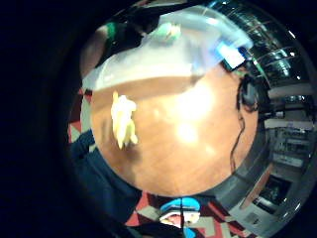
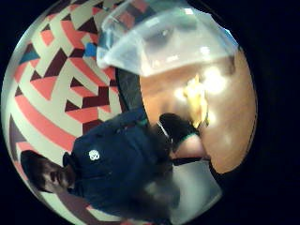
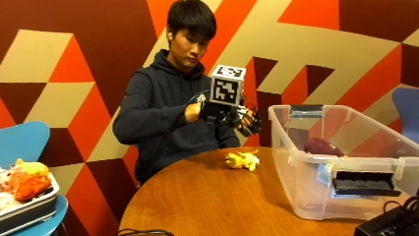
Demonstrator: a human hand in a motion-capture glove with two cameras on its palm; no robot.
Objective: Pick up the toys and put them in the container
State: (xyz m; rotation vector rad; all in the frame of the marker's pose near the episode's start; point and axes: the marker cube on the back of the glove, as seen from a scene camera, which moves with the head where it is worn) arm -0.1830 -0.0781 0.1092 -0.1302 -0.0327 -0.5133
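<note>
Behind me, a wall of red, orange, beige and dark brown shapes frames a round wooden table (image 3: 216, 196). My gloved right hand (image 3: 241, 119) is raised at chest height above the far edge of that table, well clear of its surface. Its fingers point toward the container and look loosely bent, holding nothing that I can make out; both palm views look down on open tabletop with no object close against the palm.

Directly below the hand, near the table's far edge, lies 1 yellow plush toy (image 3: 241, 160), flat on the wood and just beside the container's near wall without touching it, as far as I can tell. The little finger side view shows the same toy (image 1: 122, 121) alone on the bare wood.

Further out, to the side of the toy, stands a clear plastic storage bin (image 3: 292, 162) with a black latch handle on its end. Inside it, 1 dark purple toy (image 3: 318, 146) already rests near the bottom. A green object shows through the bin wall in the little finger side view; I cannot tell what it is.

My judgement: 1 toy is in, the yellow one is left, and I am between drops. The next move calls for lowering the hand straight down, closing the fingers around the soft body, then lifting it over the bin's rim and letting go.

At the room's edge, a tray of orange and yellow plush toys (image 3: 25, 183) sits on a blue chair, well apart from the table.
</note>
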